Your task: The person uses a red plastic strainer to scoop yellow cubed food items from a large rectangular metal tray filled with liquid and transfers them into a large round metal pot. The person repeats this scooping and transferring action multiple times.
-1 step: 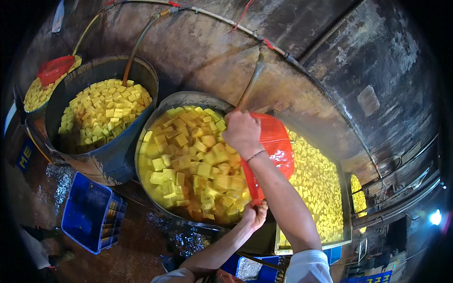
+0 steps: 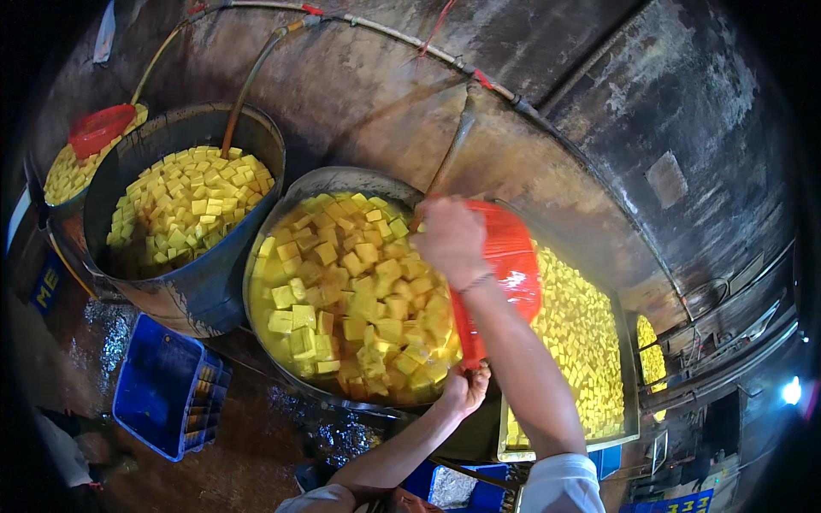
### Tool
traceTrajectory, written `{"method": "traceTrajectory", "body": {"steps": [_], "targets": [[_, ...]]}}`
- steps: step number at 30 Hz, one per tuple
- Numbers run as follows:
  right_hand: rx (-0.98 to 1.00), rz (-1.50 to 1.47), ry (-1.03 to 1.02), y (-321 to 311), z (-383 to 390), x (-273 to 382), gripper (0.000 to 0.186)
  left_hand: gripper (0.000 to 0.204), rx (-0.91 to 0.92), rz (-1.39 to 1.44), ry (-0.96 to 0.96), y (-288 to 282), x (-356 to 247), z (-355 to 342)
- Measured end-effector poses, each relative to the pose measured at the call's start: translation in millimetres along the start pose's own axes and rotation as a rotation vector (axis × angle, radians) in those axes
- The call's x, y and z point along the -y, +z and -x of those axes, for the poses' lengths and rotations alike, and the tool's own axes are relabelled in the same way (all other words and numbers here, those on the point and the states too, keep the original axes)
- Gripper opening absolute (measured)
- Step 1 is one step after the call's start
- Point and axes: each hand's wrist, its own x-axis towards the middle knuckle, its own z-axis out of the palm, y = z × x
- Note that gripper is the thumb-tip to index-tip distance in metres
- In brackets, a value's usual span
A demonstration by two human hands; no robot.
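My right hand (image 2: 451, 239), blurred by motion, grips the far rim of a red plastic basket (image 2: 505, 261). At the near rim, my left hand (image 2: 467, 389) has its fingers curled round the edge. The basket is tipped on its side, over the line between a round metal vat (image 2: 256, 329) and a rectangular tray on its right. Yellow tofu-like cubes (image 2: 363, 282) lie in cloudy yellow liquid in the vat. More small yellow cubes (image 2: 581, 342) fill the rectangular tray (image 2: 631, 385). The inside of the basket is hidden from view.
To the left stands another deep metal vat (image 2: 192, 299) of yellow cubes; beyond it another red basket (image 2: 101, 128) rests over cubes. A hose (image 2: 453, 141) hangs from the wall pipe (image 2: 402, 32) into the middle vat. A blue crate (image 2: 158, 385) sits on the wet floor.
Both hands and the basket have shifted slightly to the right. Cubes in the vat's right part have moved about in the liquid.
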Motion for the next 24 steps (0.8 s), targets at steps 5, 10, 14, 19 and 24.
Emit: {"method": "traceTrajectory", "body": {"steps": [5,10,14,19,24], "targets": [[-0.329,-0.803,0.239,-101,114,-165,0.060,0.043,-0.174,-0.777,0.213,30,17,16],[-0.164,-1.249,1.082,-67,456,-293,0.051,0.047,-0.121,-1.580,0.346,37,62,68],[-0.433,-1.522,1.347,-1,590,-196,0.065,0.044,-0.130,-2.263,1.111,11,27,127],[-0.484,-1.450,1.600,33,641,-167,0.051,0.037,-0.403,-2.714,1.828,40,-17,164],[-0.443,-1.496,1.564,12,628,-170,0.058,0.044,-0.541,-2.988,2.099,36,-64,130]]}}
